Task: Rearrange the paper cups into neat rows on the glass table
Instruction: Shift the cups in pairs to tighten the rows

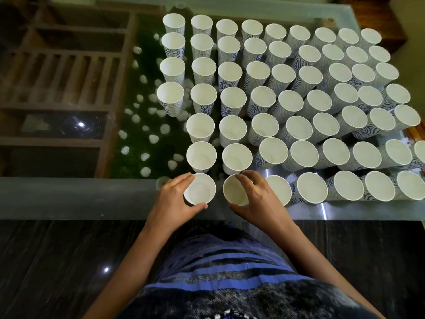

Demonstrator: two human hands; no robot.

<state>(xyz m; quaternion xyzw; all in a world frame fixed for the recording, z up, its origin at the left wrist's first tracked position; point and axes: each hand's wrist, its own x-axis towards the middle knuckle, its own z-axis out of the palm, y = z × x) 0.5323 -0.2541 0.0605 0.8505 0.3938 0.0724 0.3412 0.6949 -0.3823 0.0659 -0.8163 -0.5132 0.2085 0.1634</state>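
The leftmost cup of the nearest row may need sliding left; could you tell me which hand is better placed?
Left, probably. The left hand grips the leftmost cup, with bare glass table to its left; the right hand holds the neighbouring cup.

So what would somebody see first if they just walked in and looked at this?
A big crowd of white paper cups with blue swirls stands open side up in rows on the glass table. At the near edge, the left hand grips the end cup and the right hand grips the next cup. Under the glass, left of the cups, white pebbles lie on green.
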